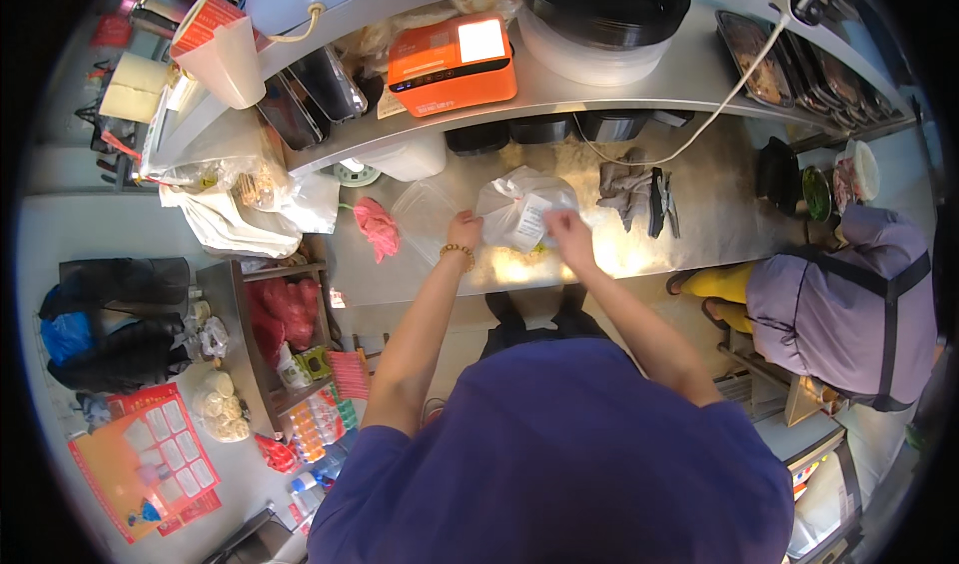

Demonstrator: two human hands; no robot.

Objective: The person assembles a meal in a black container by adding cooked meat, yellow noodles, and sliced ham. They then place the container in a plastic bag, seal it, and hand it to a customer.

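A knotted, translucent white plastic bag (498,219) stands on the stainless steel counter (374,287) before me, with a printed paper slip on its front. My left hand (465,230), below a beaded bracelet, is at the bag's left side, fingers curled; whether it grips the plastic is unclear. My right hand (567,228) is at the right edge of the slip (532,218), slightly blurred, its fingers bent. A clear plastic lid or tray (423,212) lies left of the bag, beside a crumpled pink cloth (377,228). Grey gloves (625,189) and black-handled shears (658,203) lie to the right.
A steel shelf (547,107) spans the counter's back, bearing an orange device (453,66), stacked round containers (599,39) and packed trays (757,58). A white cable hangs down from it. White bags (232,219) are at left. A person in a grey apron (832,324) is at right.
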